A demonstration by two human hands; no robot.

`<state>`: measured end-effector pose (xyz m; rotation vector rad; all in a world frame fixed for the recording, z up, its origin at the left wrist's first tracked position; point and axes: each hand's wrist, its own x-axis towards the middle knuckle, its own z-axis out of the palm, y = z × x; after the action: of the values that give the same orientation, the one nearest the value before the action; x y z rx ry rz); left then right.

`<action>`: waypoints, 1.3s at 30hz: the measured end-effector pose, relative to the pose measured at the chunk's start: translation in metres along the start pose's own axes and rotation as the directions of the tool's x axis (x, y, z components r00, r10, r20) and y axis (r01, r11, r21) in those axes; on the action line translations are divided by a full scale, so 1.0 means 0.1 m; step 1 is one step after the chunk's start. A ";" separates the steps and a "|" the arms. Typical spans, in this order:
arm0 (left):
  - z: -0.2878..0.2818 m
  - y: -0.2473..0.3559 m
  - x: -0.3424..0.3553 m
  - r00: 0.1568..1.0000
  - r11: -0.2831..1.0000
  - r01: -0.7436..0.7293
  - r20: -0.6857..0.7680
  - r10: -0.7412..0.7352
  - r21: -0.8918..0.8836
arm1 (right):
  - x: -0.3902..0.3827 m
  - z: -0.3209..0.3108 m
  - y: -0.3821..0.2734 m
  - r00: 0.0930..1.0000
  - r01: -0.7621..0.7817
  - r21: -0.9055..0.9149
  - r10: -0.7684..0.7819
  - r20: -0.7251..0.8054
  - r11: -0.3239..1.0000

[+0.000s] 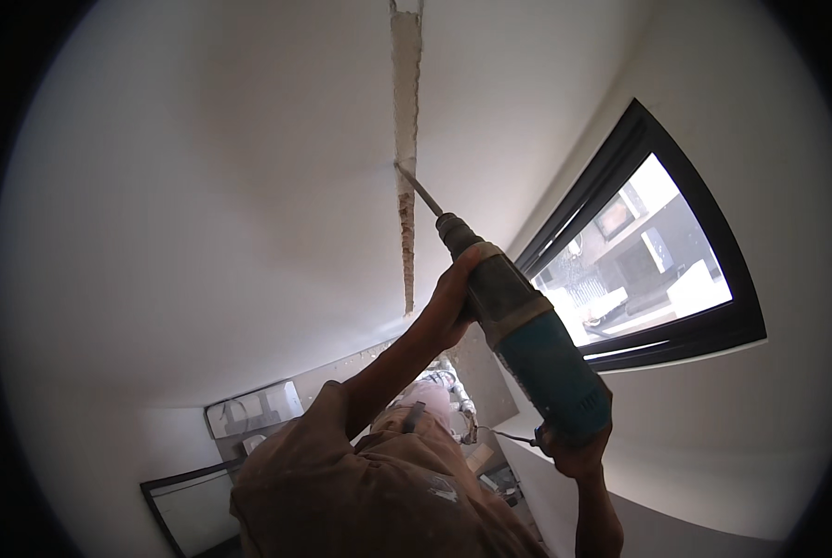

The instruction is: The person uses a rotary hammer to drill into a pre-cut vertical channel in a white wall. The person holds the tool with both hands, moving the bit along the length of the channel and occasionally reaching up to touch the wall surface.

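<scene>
Big drill (539, 358): middle of the frame, its bit (422, 193) at the groove (406, 84), upper middle | hands: left hand (453, 296) wraps its front, right hand (576, 452) grips its back | looks heavy and hard to me; hold both ends

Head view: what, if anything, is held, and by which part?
A teal and dark grey power drill: left hand behind the chuck, right hand at its rear.

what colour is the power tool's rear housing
The rear housing is teal, best seen in the head view.
</scene>
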<state>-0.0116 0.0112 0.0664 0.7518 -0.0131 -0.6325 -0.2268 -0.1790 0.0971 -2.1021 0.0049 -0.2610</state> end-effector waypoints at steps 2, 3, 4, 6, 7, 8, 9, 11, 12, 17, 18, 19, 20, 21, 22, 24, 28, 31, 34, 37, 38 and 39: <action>-0.01 0.00 0.02 0.999 1.000 0.022 -0.043 -0.022 0.000 | 0.04 -0.01 -0.02 0.998 -0.065 0.017 0.064 0.012 0.998; 0.01 0.00 0.04 0.998 1.000 0.031 -0.063 -0.031 -0.003 | 0.07 -0.03 -0.05 0.998 -0.056 0.047 0.056 0.004 0.997; 0.03 0.03 0.04 0.998 0.999 0.011 -0.054 -0.012 -0.033 | 0.16 -0.04 -0.16 1.000 0.014 0.022 -0.013 -0.003 1.000; 0.12 0.15 0.03 0.999 0.995 -0.033 -0.042 0.029 -0.092 | 0.34 -0.09 -0.44 0.998 0.060 -0.008 -0.060 -0.001 0.998; 0.15 0.21 0.03 0.998 0.990 -0.051 -0.033 0.047 -0.130 | 0.44 -0.12 -0.60 0.999 0.047 -0.006 -0.047 0.008 0.999; 0.16 0.24 0.08 0.997 0.982 -0.073 0.009 0.076 -0.171 | 0.53 -0.16 -0.77 0.999 0.034 -0.006 -0.034 0.015 0.999; 0.14 0.26 0.14 0.993 0.973 -0.098 0.045 0.109 -0.211 | 0.63 -0.21 -0.93 0.999 -0.043 -0.043 0.044 0.032 0.998; 0.20 0.33 0.25 0.982 0.943 -0.136 0.087 0.169 -0.304 | 0.83 -0.36 -1.23 0.997 0.035 -0.169 -0.024 0.068 0.985; 0.20 0.38 0.24 0.980 0.932 -0.143 0.081 0.180 -0.334 | 0.93 -0.39 -1.31 0.996 0.003 -0.178 0.014 0.094 0.984; 0.26 0.38 0.27 0.971 0.943 -0.134 0.151 0.187 -0.303 | 0.96 -0.53 -1.53 0.983 -0.152 -0.172 0.167 0.077 0.973; 0.27 0.33 0.23 0.974 0.949 -0.137 0.137 0.181 -0.283 | 0.86 -0.50 -1.44 0.989 -0.118 -0.213 0.134 0.060 0.970; 0.31 0.29 0.17 0.976 0.955 -0.137 0.127 0.175 -0.261 | 0.71 -0.50 -1.29 0.999 -0.021 -0.197 0.030 0.043 0.980; 0.31 0.20 0.16 0.977 0.964 -0.101 0.157 0.142 -0.245 | 0.57 -0.51 -1.18 0.997 -0.068 -0.074 0.071 0.042 0.995; 0.36 0.19 0.09 0.991 0.979 -0.046 0.116 0.070 -0.197 | 0.43 -0.46 -1.05 0.996 -0.093 0.023 0.093 0.005 0.995; 0.41 0.19 -0.01 0.998 0.988 0.008 0.061 0.001 -0.155 | 0.31 -0.41 -0.95 0.993 -0.117 0.122 0.121 -0.020 0.986; 0.47 0.18 -0.09 0.999 0.990 0.007 0.034 -0.002 -0.138 | 0.23 -0.35 -0.91 0.994 -0.102 0.124 0.107 -0.035 0.987; 0.47 0.14 -0.10 0.999 0.992 0.000 0.033 0.004 -0.124 | 0.16 -0.25 -0.80 0.993 -0.079 0.190 0.093 -0.069 0.979; 0.31 0.11 -0.04 1.000 0.995 -0.002 0.017 0.004 -0.096 | 0.13 -0.15 -0.74 0.996 -0.067 0.094 0.072 -0.056 0.993; 0.17 0.04 -0.02 1.000 0.998 -0.003 -0.014 0.002 -0.062 | 0.02 0.01 -0.50 0.993 0.084 -0.116 -0.094 -0.077 0.990; 0.04 0.00 -0.01 0.999 0.998 0.010 0.035 -0.008 -0.055 | -0.03 0.13 -0.35 0.988 0.130 -0.054 -0.134 -0.076 0.990; 0.03 0.00 -0.02 1.000 0.999 0.009 0.027 -0.007 -0.051 | 0.00 0.13 -0.36 0.991 0.115 -0.072 -0.120 -0.067 0.991; 0.03 0.03 -0.02 1.000 0.998 0.017 0.021 -0.016 -0.059 | 0.05 0.12 -0.39 0.991 0.109 -0.098 -0.115 -0.062 0.989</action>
<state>-0.0124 0.0124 0.0711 0.6889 -0.0069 -0.6533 -0.2234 -0.1493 0.1249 -2.1897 -0.0619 -0.4063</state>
